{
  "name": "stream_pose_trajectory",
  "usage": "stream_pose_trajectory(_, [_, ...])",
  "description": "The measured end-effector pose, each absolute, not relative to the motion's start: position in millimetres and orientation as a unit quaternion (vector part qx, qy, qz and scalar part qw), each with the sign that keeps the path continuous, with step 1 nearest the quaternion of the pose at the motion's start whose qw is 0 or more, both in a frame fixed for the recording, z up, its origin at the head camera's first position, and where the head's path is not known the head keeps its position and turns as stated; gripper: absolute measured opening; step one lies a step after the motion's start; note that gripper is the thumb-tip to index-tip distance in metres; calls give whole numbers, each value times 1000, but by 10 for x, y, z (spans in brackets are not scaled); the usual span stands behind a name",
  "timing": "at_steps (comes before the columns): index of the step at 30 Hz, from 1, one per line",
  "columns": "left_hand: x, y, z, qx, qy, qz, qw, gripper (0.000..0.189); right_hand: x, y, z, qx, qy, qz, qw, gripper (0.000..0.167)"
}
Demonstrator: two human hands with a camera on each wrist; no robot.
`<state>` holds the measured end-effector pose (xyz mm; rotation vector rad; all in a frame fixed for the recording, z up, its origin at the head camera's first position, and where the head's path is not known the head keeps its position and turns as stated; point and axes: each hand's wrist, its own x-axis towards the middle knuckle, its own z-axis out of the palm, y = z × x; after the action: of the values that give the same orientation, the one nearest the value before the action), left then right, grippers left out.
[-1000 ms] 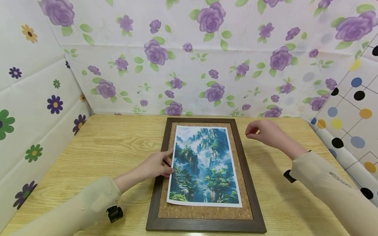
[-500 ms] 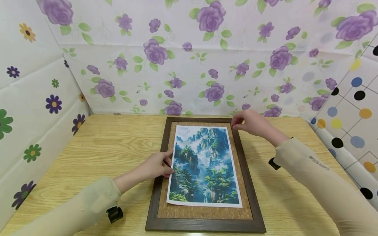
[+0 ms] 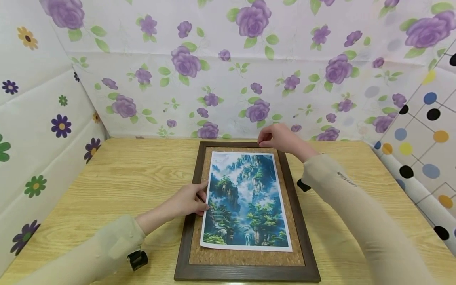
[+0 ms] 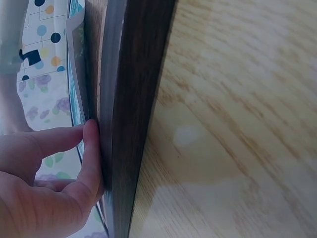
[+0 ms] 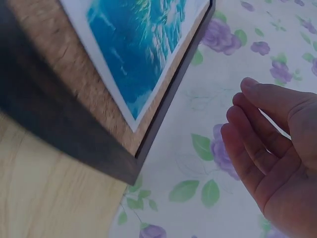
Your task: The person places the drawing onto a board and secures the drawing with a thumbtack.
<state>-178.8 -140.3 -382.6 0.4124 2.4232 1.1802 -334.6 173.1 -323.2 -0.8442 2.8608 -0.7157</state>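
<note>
A landscape print (image 3: 247,202) of misty cliffs lies on a cork board (image 3: 246,257) with a dark brown frame (image 3: 247,272). My left hand (image 3: 189,200) rests over the left side of the frame, fingertips at the print's left edge. In the left wrist view, thumb and a fingertip (image 4: 90,130) come close together beside the paper. My right hand (image 3: 281,138) hovers above the top bar of the frame, fingers bent and thumb toward the index finger. A tiny reddish spot shows at its tips; I cannot tell whether they pinch something.
The framed board lies on a light wood table (image 3: 142,170). A rose-patterned cloth (image 3: 228,79) rises behind it, with a flower-printed wall (image 3: 35,158) at left and a dotted wall (image 3: 427,138) at right. Dark wrist devices (image 3: 137,259) sit under both sleeves.
My right hand has moved left and away from me, from the table beside the frame, past its upper right corner, to over its top bar. The left hand and the print stay put.
</note>
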Motion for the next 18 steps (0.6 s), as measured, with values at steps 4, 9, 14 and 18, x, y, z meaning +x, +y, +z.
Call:
stream_pose_trajectory(4, [-1789, -1399, -3820, 138, 869, 426, 210, 78, -3431, 1633, -3319, -270, 926, -259, 49, 8])
stream_pose_trajectory(9, [-1793, -1389, -3799, 131, 865, 434, 216, 78, -3541, 1574, -3469, -256, 921, -285, 64, 11])
stream_pose_trajectory(14, [-1777, -1390, -3799, 131, 863, 437, 218, 78, -3593, 1499, -3591, -256, 917, -297, 67, 10])
stream_pose_trajectory(18, [-1771, -1399, -3812, 131, 862, 438, 219, 78, -3607, 1434, -3663, -246, 915, -310, 82, 9])
